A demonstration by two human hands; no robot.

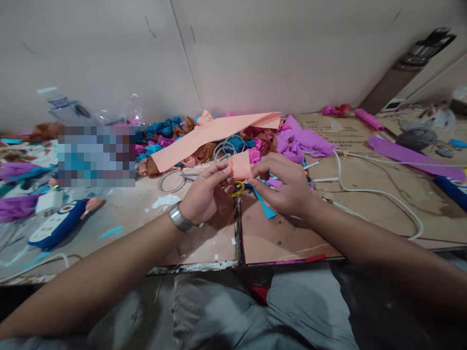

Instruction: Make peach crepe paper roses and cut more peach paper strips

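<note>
Between my two hands, above the middle of the table, is a small piece of peach crepe paper (241, 165). My left hand (208, 192) pinches its left edge with thumb and fingers. The right edge is pinched by my right hand (286, 185). A yellow ring (238, 189) shows just under the paper, beside my left fingertips; whether they touch it I cannot tell. Close below my right fingers lies a blue paper strip (264, 205). A long folded peach sheet (215, 135) rests behind the hands on a heap of crumpled coloured paper (166, 133).
Metal-looking rings (171, 182) lie left of my hands. A blue-and-white device (58, 224) sits at the left. Purple crepe paper (302, 141), a white cord (383, 194) and flattened cardboard (350, 177) occupy the right. A grey bottle (396, 78) leans near the wall.
</note>
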